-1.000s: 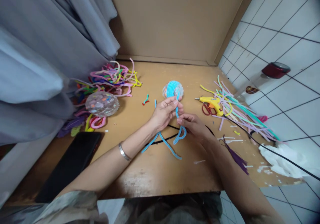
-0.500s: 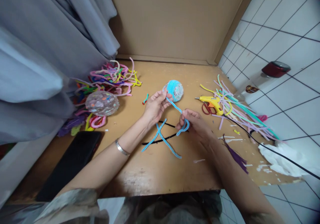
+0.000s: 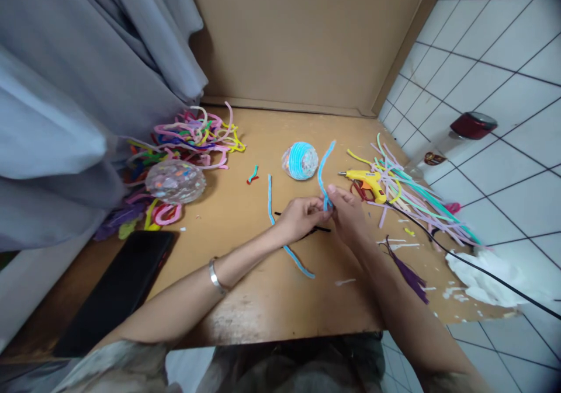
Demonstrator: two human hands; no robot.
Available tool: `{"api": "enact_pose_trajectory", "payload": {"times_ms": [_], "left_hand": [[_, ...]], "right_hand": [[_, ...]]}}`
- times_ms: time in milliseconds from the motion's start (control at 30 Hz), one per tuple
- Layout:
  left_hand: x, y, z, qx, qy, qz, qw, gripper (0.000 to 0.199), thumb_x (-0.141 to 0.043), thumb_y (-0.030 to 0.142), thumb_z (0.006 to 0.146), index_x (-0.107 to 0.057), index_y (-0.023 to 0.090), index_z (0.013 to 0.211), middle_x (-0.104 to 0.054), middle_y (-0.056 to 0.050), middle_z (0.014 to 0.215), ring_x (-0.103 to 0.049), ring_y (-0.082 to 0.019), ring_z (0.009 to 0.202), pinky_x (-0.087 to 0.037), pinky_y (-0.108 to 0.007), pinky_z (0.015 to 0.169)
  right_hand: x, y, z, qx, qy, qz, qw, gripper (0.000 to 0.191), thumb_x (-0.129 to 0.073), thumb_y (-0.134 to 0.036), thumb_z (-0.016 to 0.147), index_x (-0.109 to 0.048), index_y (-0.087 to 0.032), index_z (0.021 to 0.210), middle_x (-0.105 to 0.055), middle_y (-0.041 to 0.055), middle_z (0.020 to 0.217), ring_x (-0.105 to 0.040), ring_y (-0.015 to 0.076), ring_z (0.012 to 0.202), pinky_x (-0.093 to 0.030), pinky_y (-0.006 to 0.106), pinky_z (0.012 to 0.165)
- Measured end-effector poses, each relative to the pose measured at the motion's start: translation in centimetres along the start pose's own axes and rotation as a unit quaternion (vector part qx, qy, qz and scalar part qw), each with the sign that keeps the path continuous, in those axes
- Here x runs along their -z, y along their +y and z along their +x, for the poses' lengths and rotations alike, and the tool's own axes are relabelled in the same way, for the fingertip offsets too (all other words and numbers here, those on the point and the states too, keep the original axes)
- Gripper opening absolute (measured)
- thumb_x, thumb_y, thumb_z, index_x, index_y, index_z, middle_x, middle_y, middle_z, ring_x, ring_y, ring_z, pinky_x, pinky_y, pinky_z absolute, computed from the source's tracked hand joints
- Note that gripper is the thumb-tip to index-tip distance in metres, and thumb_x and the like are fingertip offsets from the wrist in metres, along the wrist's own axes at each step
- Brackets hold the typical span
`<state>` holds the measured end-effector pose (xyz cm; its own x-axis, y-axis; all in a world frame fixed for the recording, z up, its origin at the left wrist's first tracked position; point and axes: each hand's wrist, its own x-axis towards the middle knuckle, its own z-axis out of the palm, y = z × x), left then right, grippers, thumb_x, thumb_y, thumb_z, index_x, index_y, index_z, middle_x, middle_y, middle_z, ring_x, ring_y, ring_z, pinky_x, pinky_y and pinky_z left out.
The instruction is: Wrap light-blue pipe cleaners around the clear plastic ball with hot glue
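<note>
Pinching a blue pipe cleaner (image 3: 323, 170) at its lower part, the left hand (image 3: 300, 216) and the right hand (image 3: 349, 215) met near the middle of the table (image 3: 245, 311), their fingertips closed on the stem close together. The blue pipe cleaner rose from the grip in a shallow curve, its free end upward, to the right of a wrapped ball (image 3: 303, 160) and apart from it. Turquoise bands circled the ball's middle, leaving its speckled sides exposed. A second blue length (image 3: 300, 262) showed on both sides of the left forearm; whether it was one piece could not be told. Black stems (image 3: 323, 229) lay partly hidden beneath the hands. To the left, a larger translucent ball (image 3: 175, 181) rested beside a tangled heap of coloured stems (image 3: 197, 130), with a black phone (image 3: 116, 294) nearer the person. To the right, a yellow glue gun (image 3: 366, 178) lay over red-handled scissors (image 3: 357, 189), beside a sheaf of straight pastel stems (image 3: 432, 197); nearer the person were a purple tassel (image 3: 407, 273) and crumpled white tissue (image 3: 484, 279).
</note>
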<state>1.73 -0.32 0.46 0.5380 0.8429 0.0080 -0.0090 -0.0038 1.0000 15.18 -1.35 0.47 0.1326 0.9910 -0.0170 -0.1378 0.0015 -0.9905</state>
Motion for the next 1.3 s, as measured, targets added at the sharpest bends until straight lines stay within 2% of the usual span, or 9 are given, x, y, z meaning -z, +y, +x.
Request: {"api": "enact_pose_trajectory", "payload": {"times_ms": [100,200,400,500,667,800,1000,1167,1300], "left_hand": [[0.5,0.2,0.6,-0.008,0.024,-0.139,0.990,0.020,-0.065,0.033,0.077,-0.062,0.014,0.074,-0.063,-0.001,0.065,-0.059,-0.011,0.063,-0.046,-0.023,0.067],[1.2,0.5,1.0,0.000,0.066,-0.171,0.983,0.014,-0.059,0.028,0.079,-0.060,0.014,0.075,-0.058,0.002,0.059,-0.055,-0.009,0.056,-0.044,-0.022,0.061],[1.1,-0.1,0.2,-0.077,0.160,0.074,0.981,0.015,-0.052,0.019,0.085,-0.054,0.020,0.100,-0.052,0.007,0.058,-0.047,-0.010,0.052,-0.035,-0.022,0.055],[0.9,-0.4,0.0,-0.101,0.177,0.117,0.972,0.008,-0.055,0.016,0.084,-0.053,0.021,0.090,-0.053,0.006,0.060,-0.047,-0.010,0.054,-0.035,-0.022,0.057],[1.3,-0.3,1.0,-0.020,0.119,-0.073,0.990,0.010,-0.056,0.012,0.078,-0.050,0.018,0.072,-0.057,0.004,0.056,-0.052,-0.010,0.052,-0.041,-0.021,0.058],[2.0,0.1,1.4,0.078,0.034,-0.237,0.968,0.009,-0.056,0.006,0.067,-0.055,0.015,0.070,-0.061,0.001,0.057,-0.054,-0.009,0.051,-0.048,-0.024,0.063],[2.3,1.2,1.0,0.114,-0.009,-0.299,0.948,0.005,-0.063,0.015,0.069,-0.062,0.011,0.065,-0.064,-0.003,0.063,-0.061,-0.011,0.061,-0.049,-0.023,0.065],[0.9,2.0,0.3,0.105,-0.004,-0.314,0.944,0.030,-0.077,0.032,0.069,-0.056,0.014,0.057,-0.040,0.008,0.042,-0.039,-0.004,0.040,-0.041,-0.019,0.049],[-0.3,2.6,-0.2,0.104,-0.013,-0.342,0.934,0.042,-0.080,0.034,0.069,-0.047,0.015,0.050,-0.027,0.011,0.036,-0.020,-0.001,0.033,-0.025,-0.017,0.037]], "right_hand": [[0.5,-0.3,0.4,-0.061,-0.055,0.050,0.995,0.057,-0.057,-0.073,0.073,-0.060,-0.017,0.061,-0.054,-0.0002,0.050,-0.046,0.0094,0.044,-0.033,0.023,0.044],[0.6,-0.9,0.3,-0.053,-0.067,0.063,0.994,0.050,-0.067,-0.066,0.070,-0.065,-0.016,0.068,-0.057,-0.0010,0.057,-0.043,0.0067,0.045,-0.030,0.021,0.043],[0.0,-1.1,-0.7,-0.014,-0.060,-0.029,0.998,0.039,-0.078,-0.054,0.064,-0.067,-0.017,0.072,-0.063,-0.0008,0.063,-0.056,0.0108,0.060,-0.047,0.024,0.059],[-0.1,-0.5,-0.7,-0.015,-0.071,-0.022,0.997,0.032,-0.081,-0.046,0.063,-0.068,-0.018,0.072,-0.066,-0.0014,0.065,-0.057,0.0105,0.060,-0.050,0.025,0.062],[0.3,-0.2,-0.2,-0.069,-0.106,0.119,0.985,0.028,-0.082,-0.036,0.062,-0.064,-0.018,0.071,-0.066,-0.0007,0.067,-0.060,0.0123,0.062,-0.052,0.029,0.067],[0.6,-1.0,0.0,-0.122,-0.148,0.197,0.961,0.019,-0.076,-0.027,0.067,-0.060,-0.017,0.067,-0.058,-0.0033,0.062,-0.053,0.0084,0.055,-0.049,0.025,0.063],[0.4,-1.8,-0.4,-0.109,-0.112,0.092,0.984,0.016,-0.069,-0.026,0.064,-0.059,-0.016,0.060,-0.049,-0.0037,0.052,-0.039,0.0061,0.047,-0.028,0.020,0.046],[-0.4,-2.2,-1.1,-0.123,-0.130,0.073,0.981,0.022,-0.068,-0.033,0.063,-0.055,-0.017,0.057,-0.043,-0.0054,0.050,-0.038,0.0066,0.048,-0.030,0.022,0.048],[-0.9,-2.6,-1.8,-0.135,-0.143,0.122,0.973,0.042,-0.069,-0.045,0.066,-0.039,-0.020,0.049,-0.030,-0.0082,0.045,-0.022,0.0052,0.042,-0.020,0.022,0.041]]}}
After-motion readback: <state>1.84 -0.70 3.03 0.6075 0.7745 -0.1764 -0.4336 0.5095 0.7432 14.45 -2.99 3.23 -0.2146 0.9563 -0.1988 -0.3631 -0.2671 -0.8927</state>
